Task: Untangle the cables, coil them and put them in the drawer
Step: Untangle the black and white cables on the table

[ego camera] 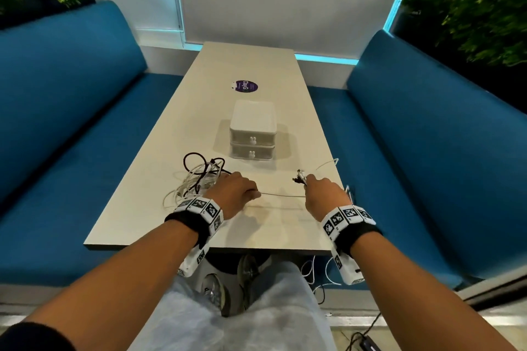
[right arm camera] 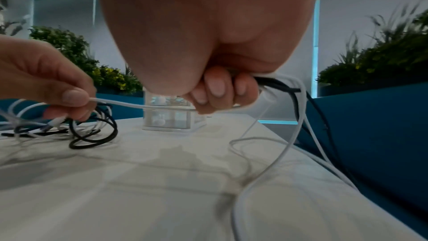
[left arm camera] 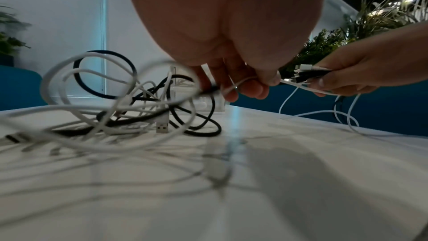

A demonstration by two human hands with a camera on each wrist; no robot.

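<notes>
The tangle of cables [ego camera: 199,179] lay near the table's [ego camera: 256,65] left edge, just in front of the closed drawer unit [ego camera: 252,129] that stood mid-table. The left hand [ego camera: 232,191] sat right beside the tangle, thumb and forefinger pinching a white cable [ego camera: 282,195]. That cable ran taut and roughly parallel to the near edge, straight across to the right hand [ego camera: 320,191]. The right hand's fingers were curled round a bundle of plug ends [ego camera: 300,176], white and black together, and their tails dropped over the table's right edge.

Freeing the white cable would likely mean drawing it rightward out of the tangle, with the left hand nearer the knot. Where it crossed the other cables inside the tangle was blurred in both wrist views. How many cables the right hand held could not be told.
</notes>
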